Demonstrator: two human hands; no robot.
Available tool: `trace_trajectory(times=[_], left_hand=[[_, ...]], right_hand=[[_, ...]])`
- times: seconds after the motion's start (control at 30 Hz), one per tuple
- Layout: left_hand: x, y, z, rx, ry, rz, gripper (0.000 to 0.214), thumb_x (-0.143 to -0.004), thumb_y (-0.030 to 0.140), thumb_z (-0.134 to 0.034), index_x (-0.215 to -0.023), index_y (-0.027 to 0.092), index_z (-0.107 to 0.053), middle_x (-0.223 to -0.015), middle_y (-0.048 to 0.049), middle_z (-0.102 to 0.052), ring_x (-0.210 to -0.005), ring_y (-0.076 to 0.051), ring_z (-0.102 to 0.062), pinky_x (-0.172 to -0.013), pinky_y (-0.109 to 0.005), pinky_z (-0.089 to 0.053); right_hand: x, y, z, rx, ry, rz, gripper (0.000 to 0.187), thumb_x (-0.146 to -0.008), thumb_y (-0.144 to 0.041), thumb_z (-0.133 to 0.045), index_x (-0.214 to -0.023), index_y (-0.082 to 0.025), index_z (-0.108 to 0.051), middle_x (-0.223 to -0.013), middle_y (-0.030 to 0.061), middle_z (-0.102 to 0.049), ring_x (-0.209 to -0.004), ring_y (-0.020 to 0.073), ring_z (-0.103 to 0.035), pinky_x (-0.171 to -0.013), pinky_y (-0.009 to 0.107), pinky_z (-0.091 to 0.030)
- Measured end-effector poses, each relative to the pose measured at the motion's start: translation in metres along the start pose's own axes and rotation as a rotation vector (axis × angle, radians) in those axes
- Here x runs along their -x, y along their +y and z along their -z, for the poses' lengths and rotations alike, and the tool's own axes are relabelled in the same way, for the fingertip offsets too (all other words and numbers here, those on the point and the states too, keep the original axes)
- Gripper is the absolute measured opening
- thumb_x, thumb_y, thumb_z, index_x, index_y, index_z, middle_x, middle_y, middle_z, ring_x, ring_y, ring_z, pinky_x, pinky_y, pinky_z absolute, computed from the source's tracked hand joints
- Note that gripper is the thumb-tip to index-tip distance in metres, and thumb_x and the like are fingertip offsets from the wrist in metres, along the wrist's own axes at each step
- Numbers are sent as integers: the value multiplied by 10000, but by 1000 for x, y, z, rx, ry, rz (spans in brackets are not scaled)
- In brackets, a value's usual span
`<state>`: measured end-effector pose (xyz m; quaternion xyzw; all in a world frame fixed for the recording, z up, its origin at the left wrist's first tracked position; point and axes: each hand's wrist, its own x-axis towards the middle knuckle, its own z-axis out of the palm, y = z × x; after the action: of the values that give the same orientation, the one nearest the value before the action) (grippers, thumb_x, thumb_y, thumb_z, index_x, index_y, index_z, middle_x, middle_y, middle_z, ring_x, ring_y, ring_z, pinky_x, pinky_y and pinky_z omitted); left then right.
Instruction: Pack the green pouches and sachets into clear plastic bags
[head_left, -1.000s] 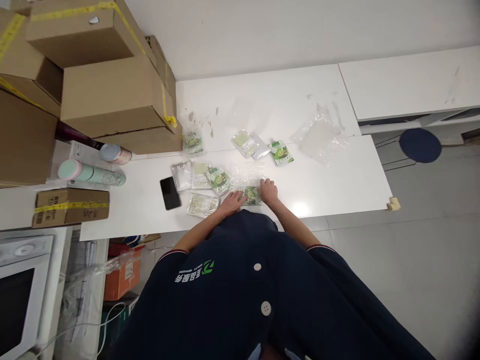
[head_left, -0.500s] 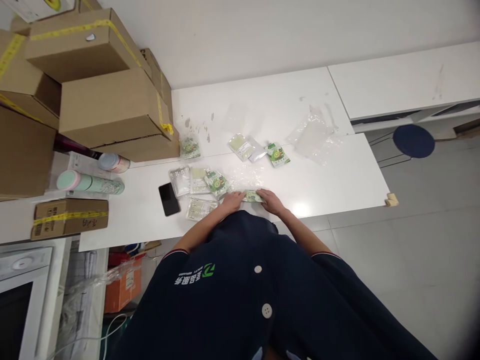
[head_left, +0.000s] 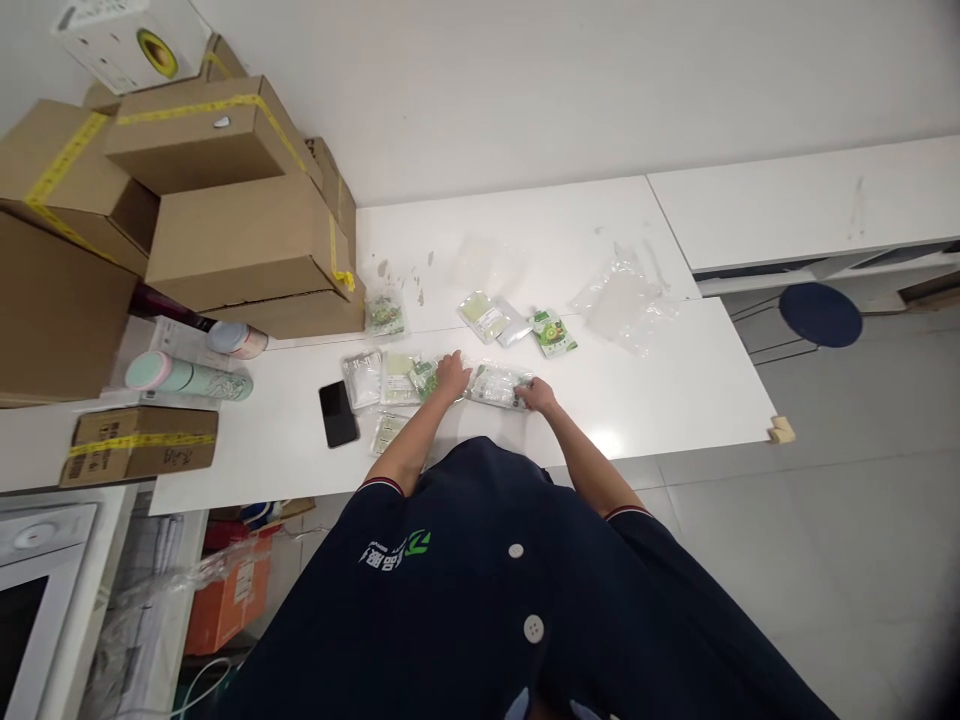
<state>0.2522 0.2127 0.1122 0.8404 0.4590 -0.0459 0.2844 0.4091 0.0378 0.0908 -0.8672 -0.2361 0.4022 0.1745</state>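
Small green and clear snack packets lie spread on the white table (head_left: 675, 370) in front of me. My left hand (head_left: 452, 374) reaches forward and rests on a green packet (head_left: 424, 378) in the row by the phone, fingers curled over it. My right hand (head_left: 535, 396) pinches the edge of a clear bag holding green packets (head_left: 495, 385), which lies flat on the table. Pale packets (head_left: 399, 363) and a silver one (head_left: 361, 364) sit to the left of my left hand. Another packet (head_left: 388, 431) lies nearer the table's front edge.
A black phone (head_left: 337, 413) lies left of the packets. More packets (head_left: 553, 333) and an empty clear bag (head_left: 619, 297) lie farther back. Stacked cardboard boxes (head_left: 240, 240), two bottles (head_left: 187, 375) and a small box (head_left: 139, 443) fill the left. A blue stool (head_left: 820, 313) stands at right.
My left hand has left the bag and reached forward-left onto the green packet. The clear bag has shifted farther from me, with my right hand staying on its edge.
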Motion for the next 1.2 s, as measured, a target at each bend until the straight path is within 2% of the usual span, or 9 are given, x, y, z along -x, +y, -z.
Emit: trace_trajectory(times=[0.1, 0.23, 0.43, 0.6, 0.77, 0.87, 0.97, 1.07, 1.2], left_hand=[[0, -2, -5, -22, -27, 87, 398, -847, 426, -580, -1106, 125, -594, -1224, -221, -574, -1222, -376, -455, -964, -512, -379], [-7, 2, -10, -15, -41, 81, 261, -830, 394, -597, -896, 141, -603, -1146, -204, -610, -1197, -369, -452, -962, -519, -363], [-6, 11, -21, 124, -25, -48, 71, -897, 253, -500, -892, 197, -542, -965, -92, -643, -1018, -244, -555, -895, -372, -400], [3, 9, -20, 291, -31, -128, 91, -897, 283, -509, -847, 207, -507, -813, 8, -595, -796, -149, -547, -761, -266, -417], [10, 8, -9, 402, -48, -125, 194, -882, 391, -553, -849, 201, -527, -729, 32, -565, -711, -131, -535, -692, -251, -425], [19, 12, 4, 394, 135, -91, 221, -926, 410, -503, -953, 200, -564, -829, -25, -611, -806, -174, -573, -770, -305, -448], [39, 17, 17, 293, 295, -260, 269, -977, 355, -409, -1033, 183, -608, -1057, -110, -624, -1051, -218, -553, -957, -360, -410], [62, 18, 24, 235, 179, -408, 271, -958, 328, -464, -1122, 190, -631, -1199, -110, -613, -1184, -238, -508, -1066, -394, -353], [79, 13, 18, 414, -80, -346, 404, -862, 329, -626, -1245, 209, -582, -1313, -82, -585, -1197, -237, -538, -1035, -385, -415]], right_hand=[[7, -10, -9, 102, 157, -14, 581, -826, -332, -601, -1344, -115, -450, -1279, 238, -570, -1232, 351, -506, -957, 478, -436], [5, -19, -10, 302, 206, 192, 695, -848, -200, -518, -1494, -178, -260, -1562, 181, -260, -1420, 317, -251, -1094, 499, -283], [-8, -20, 6, 299, 14, 180, 714, -747, -515, -679, -1343, -186, -464, -1346, 178, -524, -1277, 372, -421, -1020, 549, -332], [5, -12, 2, 87, -160, 231, 490, -706, -453, -735, -1073, -152, -614, -1098, 125, -670, -1035, 271, -608, -903, 394, -466], [36, -5, -5, -541, -531, 262, 557, -653, -457, -771, -1114, -186, -614, -969, 39, -718, -897, 201, -659, -819, 326, -524], [50, -8, -5, -747, -509, 209, 575, -560, -426, -835, -1039, -178, -634, -908, 26, -718, -829, 190, -654, -798, 321, -527], [60, -12, -2, -795, -413, 197, 538, -545, -409, -841, -991, -179, -646, -857, 8, -707, -774, 176, -641, -759, 304, -522], [68, -15, 3, -820, -385, 226, 511, -562, -398, -832, -987, -184, -647, -806, -15, -690, -711, 152, -622, -708, 279, -509], [75, -16, 16, -698, -485, 274, 469, -582, -394, -815, -970, -177, -663, -804, -8, -687, -696, 155, -618, -691, 278, -506]])
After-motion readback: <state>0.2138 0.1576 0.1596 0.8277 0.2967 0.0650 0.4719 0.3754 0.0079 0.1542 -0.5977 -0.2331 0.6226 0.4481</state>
